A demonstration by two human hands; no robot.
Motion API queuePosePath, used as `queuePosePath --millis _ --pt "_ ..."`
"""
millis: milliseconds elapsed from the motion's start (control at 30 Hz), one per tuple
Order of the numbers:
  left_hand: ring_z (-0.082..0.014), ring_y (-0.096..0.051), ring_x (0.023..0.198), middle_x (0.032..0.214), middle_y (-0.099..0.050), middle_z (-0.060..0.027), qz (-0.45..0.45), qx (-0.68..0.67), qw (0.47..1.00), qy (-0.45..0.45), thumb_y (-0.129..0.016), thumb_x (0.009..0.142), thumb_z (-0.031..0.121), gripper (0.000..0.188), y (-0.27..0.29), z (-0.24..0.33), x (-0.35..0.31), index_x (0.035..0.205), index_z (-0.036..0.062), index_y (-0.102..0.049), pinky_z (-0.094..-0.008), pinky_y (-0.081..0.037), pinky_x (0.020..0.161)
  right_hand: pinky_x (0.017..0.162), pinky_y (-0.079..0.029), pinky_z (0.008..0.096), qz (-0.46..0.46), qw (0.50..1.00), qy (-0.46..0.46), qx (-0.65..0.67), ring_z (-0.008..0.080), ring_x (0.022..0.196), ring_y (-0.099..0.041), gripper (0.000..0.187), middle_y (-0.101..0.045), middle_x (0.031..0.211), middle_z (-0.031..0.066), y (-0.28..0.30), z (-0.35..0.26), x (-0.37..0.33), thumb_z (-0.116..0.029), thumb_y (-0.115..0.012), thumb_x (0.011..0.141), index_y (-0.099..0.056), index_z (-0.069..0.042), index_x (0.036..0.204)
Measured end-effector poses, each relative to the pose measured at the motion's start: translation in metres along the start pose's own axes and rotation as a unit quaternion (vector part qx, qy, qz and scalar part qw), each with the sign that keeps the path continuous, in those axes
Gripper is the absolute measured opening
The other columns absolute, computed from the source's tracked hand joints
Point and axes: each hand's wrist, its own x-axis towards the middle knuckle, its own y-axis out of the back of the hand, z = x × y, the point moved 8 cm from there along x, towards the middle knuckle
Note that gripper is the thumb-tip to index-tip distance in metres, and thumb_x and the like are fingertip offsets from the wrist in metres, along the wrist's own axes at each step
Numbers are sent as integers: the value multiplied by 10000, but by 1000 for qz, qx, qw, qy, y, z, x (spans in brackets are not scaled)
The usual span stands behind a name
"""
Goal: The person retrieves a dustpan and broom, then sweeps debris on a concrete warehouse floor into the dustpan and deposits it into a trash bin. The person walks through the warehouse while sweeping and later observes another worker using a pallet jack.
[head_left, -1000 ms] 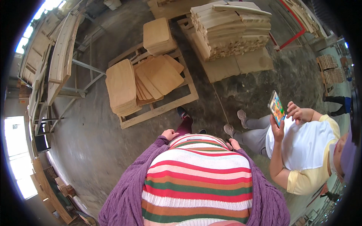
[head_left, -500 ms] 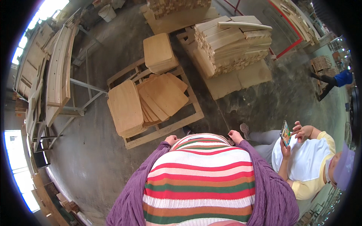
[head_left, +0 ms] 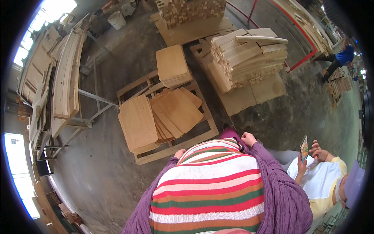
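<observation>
Both my hands are at the sides of my waist, at the ends of purple sleeves. My left hand (head_left: 179, 153) is curled against the striped sweater (head_left: 210, 171), and its fingers are partly hidden by it. Beside a dark strip at the sweater's right edge, my right hand (head_left: 248, 139) is closed. What either hand holds, if anything, does not show. Past my left hand lies a wooden pallet (head_left: 176, 149) bearing thin rounded boards: a stack at the left (head_left: 137, 121), a fanned-out pile (head_left: 181, 111) and a taller stack (head_left: 172, 62) behind.
A tall pile of wood strips (head_left: 249, 58) stands beyond the pallet, and another stack (head_left: 191, 11) is farther back. Long planks on a metal-legged rack (head_left: 70, 78) line the left. Close by on my right, a person (head_left: 311, 183) holds a phone (head_left: 304, 148). Another person (head_left: 343, 56) stands far right.
The view has shifted, so the pallet and stacks appear lower and slightly to the right. My purple-clad leg now shows ahead of my waist. Both hands stay near the sweater.
</observation>
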Motion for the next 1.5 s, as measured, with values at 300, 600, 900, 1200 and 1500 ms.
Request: queuePosePath --millis 300,600,900,1200,1500 --pt "-226 -582 804 843 -623 -146 23 -48 998 43 -430 800 227 241 34 4 39 816 54 -597 -345 -417 737 489 -456 279 49 990 131 0 136 510 -565 98 -596 602 70 48 -78 127 -114 -574 695 -591 -20 715" --pt "-286 -584 853 885 -614 -165 77 -48 987 136 -490 787 299 274 104 43 128 869 59 -594 -368 -436 745 546 -438 285 183 941 242 151 174 572 -562 58 -562 626 98 183 -255 323 -70 -521 765 -560 -27 765" --pt "-285 -598 837 902 -618 -158 49 34 962 265 -574 760 354 314 233 165 246 909 77 -593 -360 -468 728 497 -399 205 34 902 238 358 47 534 -474 45 -509 581 -3 261 -368 513 -49 -528 779 -561 -19 784" --pt "-309 -591 660 696 -596 -150 314 149 923 164 -569 775 377 314 426 311 324 755 64 -557 -400 -464 602 512 -409 179 -36 878 237 414 44 565 -492 50 -530 639 -19 295 -413 589 -73 -520 819 -552 -37 830" --pt "-304 -595 636 650 -597 -129 341 192 919 47 -551 787 395 313 552 404 419 764 84 -576 -397 -468 573 522 -419 181 -31 863 238 444 49 591 -505 62 -539 676 -5 303 -502 663 -70 -524 819 -551 -22 847"
